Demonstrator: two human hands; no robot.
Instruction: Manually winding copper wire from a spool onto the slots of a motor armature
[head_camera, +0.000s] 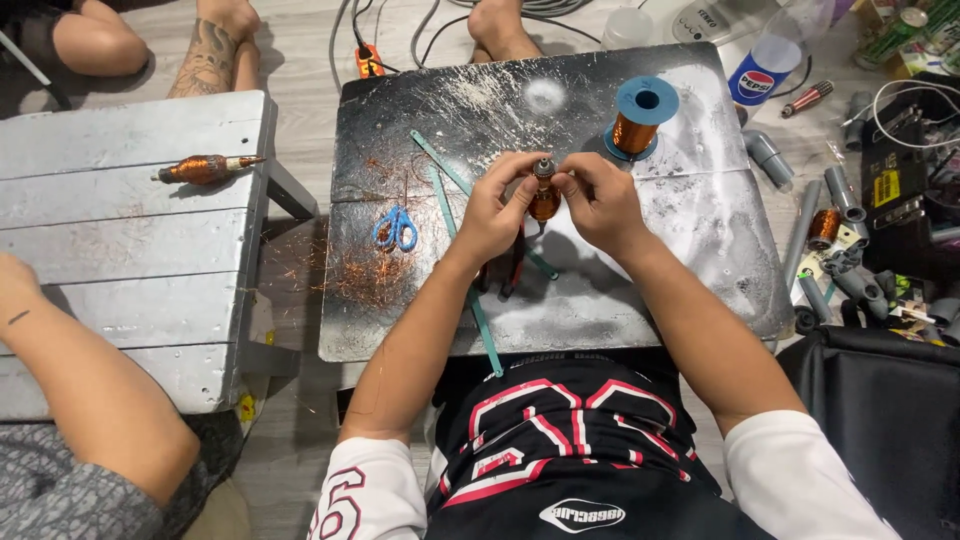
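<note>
Both hands meet over the middle of the black, paint-flecked table (700, 240). The left hand (497, 210) is closed around a small copper-wound rotor (545, 197), fingers wrapped about its left side. The right hand (600, 205) pinches the same rotor from the opposite side, its fingertips (566, 183) touching the upper end near the shaft tip. The rotor stands roughly upright between the two hands, raised clear of the table surface.

Directly beneath the left hand, dark red-handled pliers (508, 270) lie on the table, partly hidden by the wrist. A teal strip (478, 310) runs under the left forearm toward the table's near edge; a second teal strip (440, 160) lies just beyond the left hand's knuckles. Left of the left hand, blue-handled scissors (396, 228) rest flat among scattered copper wire clippings (365, 270).

Beyond the right hand, a blue spool of copper wire (638, 120) stands upright on the table, apart from both hands.

Well left of the left hand, a grey plank bench (130, 240) carries another copper-wound rotor (205, 168), lying on its side. Another person's forearm (90, 390) rests across the bench's near end.

Well right of the right hand, grey plastic pipe fittings (835, 240) lie loose on the floor. Farther off, a clear plastic bottle (770, 60) lies tilted beyond the table's far right corner.
</note>
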